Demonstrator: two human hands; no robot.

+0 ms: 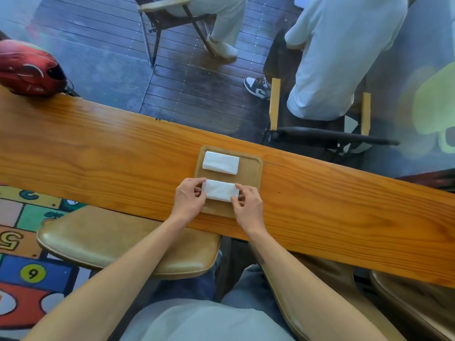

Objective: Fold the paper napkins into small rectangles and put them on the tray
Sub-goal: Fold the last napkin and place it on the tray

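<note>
A wooden tray (254, 168) lies on the long wooden counter (98, 153). At its far end rests a white napkin stack folded into a rectangle (220, 162). On the near half lies a second folded white napkin (220, 190). My left hand (189, 196) pinches its left end and my right hand (247, 205) pinches its right end, both resting over the tray's near part. The tray's near edge is partly hidden by my hands.
A red helmet (29, 68) sits at the counter's far left. Tan padded stools stand below the counter (118, 242). Beyond the counter two seated people in light clothes occupy chairs (320, 70) on dark decking. A colourful numbered rug (29, 267) covers the floor at left.
</note>
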